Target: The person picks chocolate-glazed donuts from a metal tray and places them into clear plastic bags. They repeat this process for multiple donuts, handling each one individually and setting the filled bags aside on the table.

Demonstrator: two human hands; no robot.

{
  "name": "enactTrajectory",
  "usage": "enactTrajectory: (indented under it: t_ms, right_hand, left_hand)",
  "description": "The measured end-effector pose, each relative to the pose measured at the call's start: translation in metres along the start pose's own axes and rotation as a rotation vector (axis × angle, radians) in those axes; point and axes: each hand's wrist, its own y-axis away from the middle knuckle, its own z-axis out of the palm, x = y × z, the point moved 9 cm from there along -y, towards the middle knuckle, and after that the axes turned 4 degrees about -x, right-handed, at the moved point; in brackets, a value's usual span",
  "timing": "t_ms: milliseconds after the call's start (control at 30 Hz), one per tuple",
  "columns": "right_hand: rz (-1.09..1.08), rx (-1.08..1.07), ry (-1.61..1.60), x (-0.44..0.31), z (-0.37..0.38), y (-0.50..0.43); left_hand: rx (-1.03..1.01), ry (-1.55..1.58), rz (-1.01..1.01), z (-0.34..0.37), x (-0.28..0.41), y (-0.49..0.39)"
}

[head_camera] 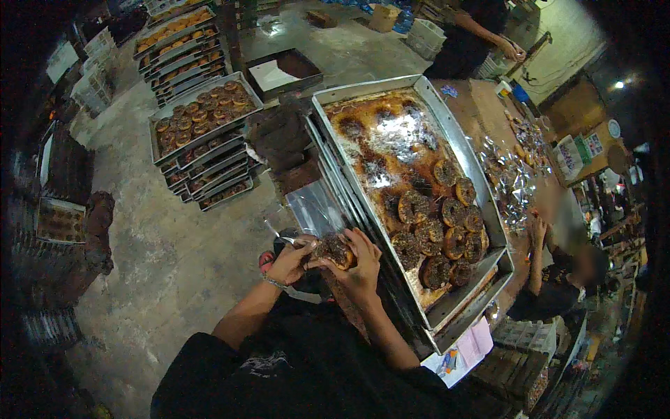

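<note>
My right hand [362,267] holds a ring doughnut [334,250] with dark sprinkle topping, its fingers curved around the right side. My left hand [287,264] meets the doughnut's left edge, and a shiny strip of clear plastic [280,233] sticks out past its fingers. How far the plastic reaches around the doughnut is hard to tell. Just beyond my hands lie flat clear plastic bags [316,207]. To the right, a large metal baking tray [460,136] tops a stack of trays. Several chocolate-topped doughnuts [440,272] crowd its near right part; brown residue coats the rest.
Stacked trays of topped doughnuts [207,118] stand at left, with plainer ones [180,31] behind. Wrapped goods [510,178] cover a table at right, where one person's hand [536,230] works. Another person's arm [484,34] is farther back. Papers [466,351] lie beside the tray stack.
</note>
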Motion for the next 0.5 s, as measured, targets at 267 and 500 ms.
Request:
enactTrajectory:
  t_ms: [267,500]
  right_hand:
    - [-0.097,-0.276,-0.063,0.0,0.034,-0.012]
    - [-0.286,-0.404,0.181,-0.041,0.047,-0.053]
  left_hand:
    - [-0.077,0.292,-0.214,-0.009,-0.021,0.004]
    - [-0.382,0.014,-0.213,0.013,-0.016,-0.006]
